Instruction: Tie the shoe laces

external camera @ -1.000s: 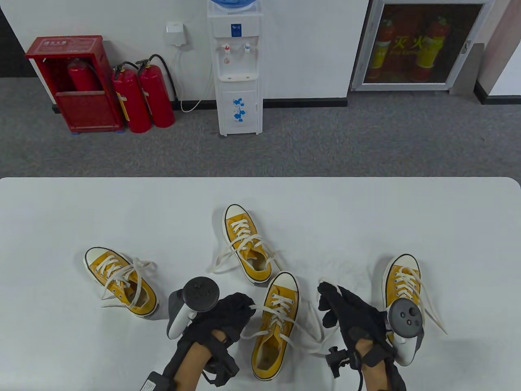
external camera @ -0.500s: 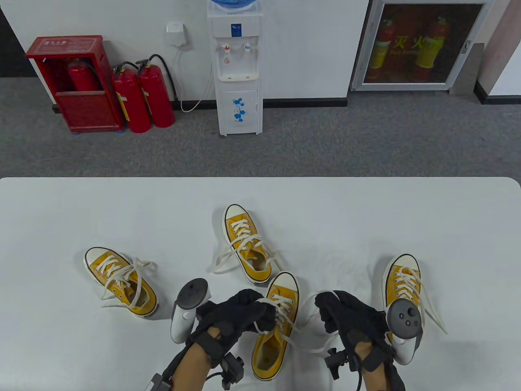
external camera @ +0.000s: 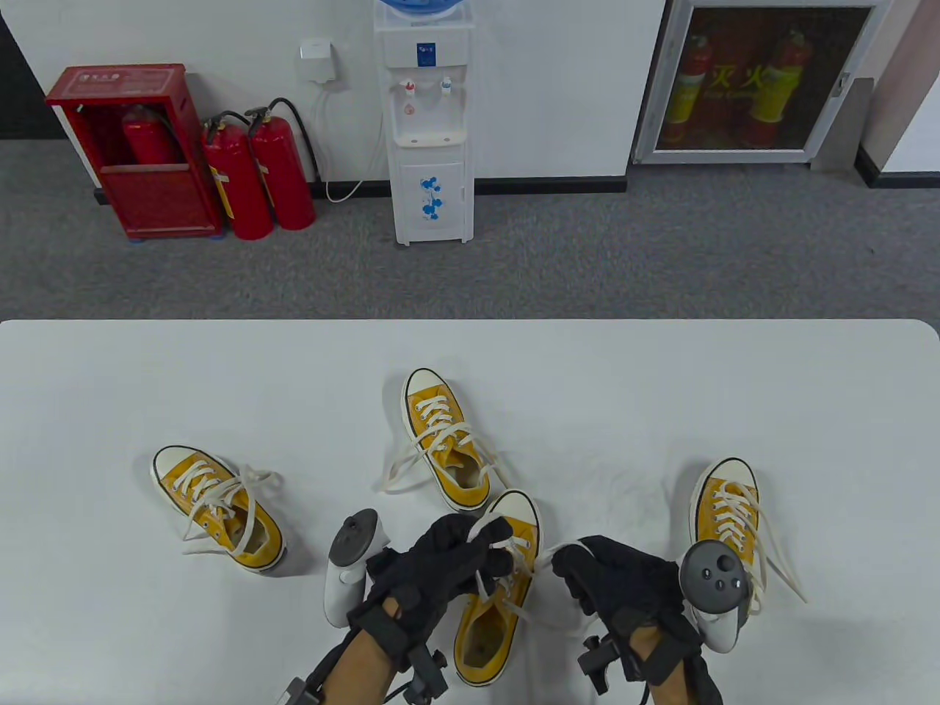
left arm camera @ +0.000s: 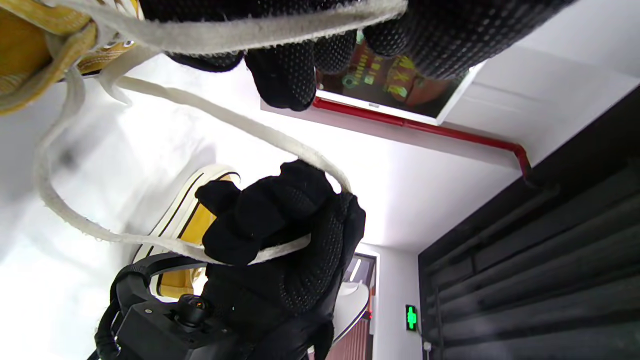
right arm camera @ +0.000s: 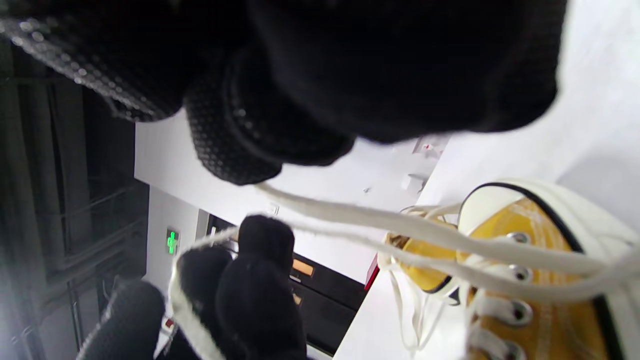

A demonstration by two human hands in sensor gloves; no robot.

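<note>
A yellow canvas shoe [external camera: 493, 631] with white laces sits at the near middle of the white table [external camera: 661, 396]. My left hand [external camera: 459, 551] is over its lacing and grips one white lace [external camera: 490, 526]. My right hand [external camera: 598, 573] is just right of the shoe and grips the other lace end [external camera: 545, 552], fist closed. In the left wrist view the right hand [left arm camera: 272, 230] clasps the lace [left arm camera: 225, 117], which runs back to the shoe [left arm camera: 30, 50]. The right wrist view shows the lace [right arm camera: 410, 225] stretched from the shoe [right arm camera: 545, 270] to my fingers [right arm camera: 235, 145].
Three more yellow shoes with loose white laces lie on the table: one at the left [external camera: 217, 507], one behind the middle shoe [external camera: 444, 448], one at the right [external camera: 727, 507] partly under my right tracker [external camera: 711, 580]. Floor, extinguishers and a water dispenser stand beyond the far edge.
My left hand has moved right, onto the middle shoe's lacing, carrying its lace. My right hand has moved left and a little nearer, closing the gap between the hands.
</note>
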